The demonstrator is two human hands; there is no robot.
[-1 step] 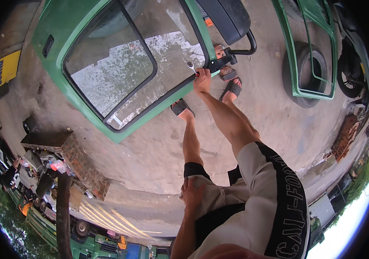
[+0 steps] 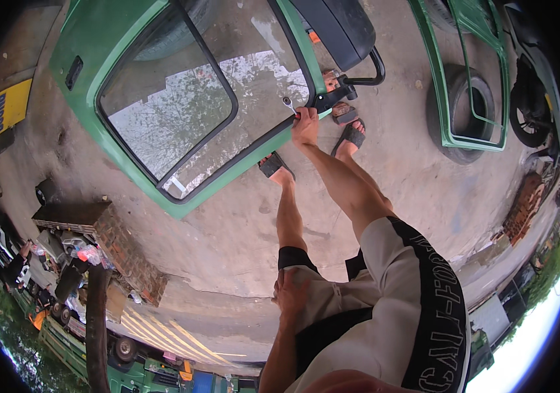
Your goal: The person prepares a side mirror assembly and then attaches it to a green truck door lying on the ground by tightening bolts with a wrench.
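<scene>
My right hand point(image 2: 305, 127) is closed around the red handle of a ratchet wrench point(image 2: 287, 101), whose metal head sticks out over the window glass. This hand is at the corner of a green vehicle door point(image 2: 217, 182), beside the black mirror bracket point(image 2: 327, 100). A large black side mirror point(image 2: 337, 31) is fixed to that bracket by a curved arm. The door lies flat with its framed window point(image 2: 181, 98) facing up. Lower down, my left hand point(image 2: 291, 290) rests on my thigh with its fingers laid out, holding nothing.
Bricks point(image 2: 343, 112) lie under the mirror side of the door, close to my sandalled feet. On the right, another green door frame point(image 2: 445, 124) leans over a tire point(image 2: 461, 154). A low brick structure point(image 2: 129, 252) holding clutter stands on the left.
The view has shifted very slightly. My right hand stays on the ratchet wrench at the door corner, and my left hand remains on my thigh.
</scene>
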